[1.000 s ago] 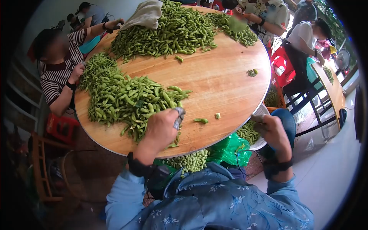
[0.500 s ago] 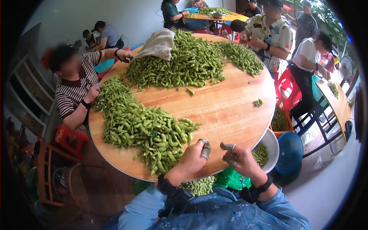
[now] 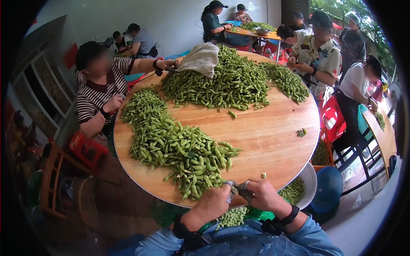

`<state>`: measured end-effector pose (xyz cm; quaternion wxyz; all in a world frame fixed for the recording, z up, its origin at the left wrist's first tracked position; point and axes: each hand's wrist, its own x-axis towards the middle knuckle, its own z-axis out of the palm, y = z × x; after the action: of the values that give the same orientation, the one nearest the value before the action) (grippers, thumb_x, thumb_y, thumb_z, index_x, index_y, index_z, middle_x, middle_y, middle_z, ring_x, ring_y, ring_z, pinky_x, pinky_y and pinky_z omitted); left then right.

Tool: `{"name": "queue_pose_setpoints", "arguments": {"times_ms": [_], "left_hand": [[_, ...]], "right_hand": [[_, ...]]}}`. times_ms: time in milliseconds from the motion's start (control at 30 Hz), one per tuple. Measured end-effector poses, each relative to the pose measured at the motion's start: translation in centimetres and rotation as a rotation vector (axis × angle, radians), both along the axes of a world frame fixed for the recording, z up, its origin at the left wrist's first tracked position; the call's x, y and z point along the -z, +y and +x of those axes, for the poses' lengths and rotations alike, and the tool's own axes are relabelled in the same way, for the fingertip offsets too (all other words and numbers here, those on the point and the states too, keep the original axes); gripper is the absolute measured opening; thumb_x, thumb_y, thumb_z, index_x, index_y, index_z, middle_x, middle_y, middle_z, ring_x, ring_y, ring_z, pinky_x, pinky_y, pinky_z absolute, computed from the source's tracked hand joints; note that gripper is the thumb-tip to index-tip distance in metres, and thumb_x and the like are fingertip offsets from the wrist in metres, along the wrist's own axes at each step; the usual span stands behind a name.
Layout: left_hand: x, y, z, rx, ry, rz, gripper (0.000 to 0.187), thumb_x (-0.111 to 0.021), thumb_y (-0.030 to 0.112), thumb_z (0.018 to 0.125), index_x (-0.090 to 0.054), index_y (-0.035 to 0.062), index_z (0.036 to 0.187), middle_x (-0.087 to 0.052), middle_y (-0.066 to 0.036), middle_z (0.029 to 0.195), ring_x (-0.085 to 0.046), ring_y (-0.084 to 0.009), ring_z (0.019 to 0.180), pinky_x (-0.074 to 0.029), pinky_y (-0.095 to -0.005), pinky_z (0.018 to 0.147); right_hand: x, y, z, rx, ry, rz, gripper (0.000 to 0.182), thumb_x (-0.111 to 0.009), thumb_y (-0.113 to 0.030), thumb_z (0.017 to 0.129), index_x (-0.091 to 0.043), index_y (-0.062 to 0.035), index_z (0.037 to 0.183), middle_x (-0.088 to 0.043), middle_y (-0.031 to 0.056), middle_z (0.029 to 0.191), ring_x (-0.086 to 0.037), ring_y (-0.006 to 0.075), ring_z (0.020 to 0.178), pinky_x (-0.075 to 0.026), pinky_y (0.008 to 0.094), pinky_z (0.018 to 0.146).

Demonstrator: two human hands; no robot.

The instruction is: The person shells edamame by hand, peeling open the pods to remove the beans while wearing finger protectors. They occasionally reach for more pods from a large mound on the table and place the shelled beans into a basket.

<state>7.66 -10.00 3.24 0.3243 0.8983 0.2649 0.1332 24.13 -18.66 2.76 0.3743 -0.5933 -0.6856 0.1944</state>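
Note:
My left hand (image 3: 213,200) and my right hand (image 3: 267,194) meet at the near edge of the round wooden table, closed, with thumbs and fingertips pressed together. Grey wrapping covers the thumb tips. Whatever lies between the fingertips is too small and hidden to make out. Just left of my left hand, green soybean pods (image 3: 196,164) spread in a long heap. A small pale green piece (image 3: 264,175) lies on the wood beyond my right hand. Below my hands, shelled green beans (image 3: 232,216) show in my lap area beside green plastic (image 3: 260,214).
A bigger pod pile (image 3: 222,81) with a pale cloth sack (image 3: 199,59) fills the table's (image 3: 256,136) far side. A person in stripes (image 3: 100,91) sits at left. On the right stand a white basket (image 3: 308,183) of pods and a blue stool (image 3: 326,187). Others work behind.
My hands have come together from being apart, fingertips now touching. A small pale piece now shows on the table beyond them. The whole view has shifted, moving the table right and down.

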Motion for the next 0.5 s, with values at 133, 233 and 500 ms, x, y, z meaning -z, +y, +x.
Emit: {"name": "queue_pose_setpoints", "arguments": {"times_ms": [133, 233, 500], "left_hand": [[0.0, 0.2, -0.5, 0.005, -0.008, -0.029, 0.022, -0.049, 0.002, 0.072, -0.05, -0.0031, 0.093, -0.054, -0.025, 0.069, -0.055, -0.0395, 0.068, -0.042, -0.044, 0.056], [-0.3, 0.5, -0.6, 0.001, -0.031, -0.16, 0.019, -0.051, 0.005, 0.076, -0.051, -0.0042, 0.092, -0.055, -0.023, 0.069, -0.056, -0.0355, 0.065, -0.043, -0.0401, 0.058], [0.6, -0.2, -0.7, -0.109, -0.243, -0.031, 0.023, -0.059, 0.011, 0.078, -0.047, -0.0029, 0.092, -0.058, -0.016, 0.069, -0.059, -0.028, 0.064, -0.045, -0.0331, 0.056]], "right_hand": [[-0.4, 0.1, -0.2, -0.012, -0.087, 0.036, 0.017, -0.058, -0.001, 0.063, -0.055, 0.0008, 0.079, -0.053, 0.0157, 0.07, -0.052, 0.034, 0.063, -0.042, 0.0403, 0.054], [-0.1, 0.2, -0.3, -0.024, -0.091, 0.032, 0.025, -0.059, -0.001, 0.066, -0.056, 0.0005, 0.09, -0.054, 0.0161, 0.072, -0.054, 0.0338, 0.064, -0.044, 0.0383, 0.055], [0.2, -0.7, -0.5, 0.182, 0.651, -0.161, 0.028, -0.056, -0.009, 0.082, -0.052, 0.004, 0.107, -0.06, 0.0074, 0.09, -0.055, 0.0101, 0.081, -0.046, 0.0263, 0.071]]}}
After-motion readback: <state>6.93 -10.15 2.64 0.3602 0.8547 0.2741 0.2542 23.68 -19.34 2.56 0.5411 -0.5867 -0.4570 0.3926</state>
